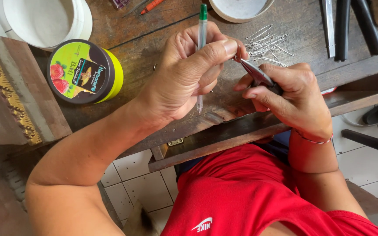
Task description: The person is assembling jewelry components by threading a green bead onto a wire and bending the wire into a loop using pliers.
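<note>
We see the left hand (189, 74) closed around a clear pen (201, 48) with a green cap, thumb pinching something tiny we cannot make out. At its three o'clock, the right hand (292, 98) grips small pliers (255, 73), their tips meeting the thumb. Loose metal pins (267, 43) lie at twelve o'clock on the wooden table (154, 30).

I see my left hand (184, 74) gripping a clear green-capped plastic pen (201, 48), my right hand (292, 94) holding small metal pliers (254, 72) over the worn wooden tabletop (154, 30).
</note>
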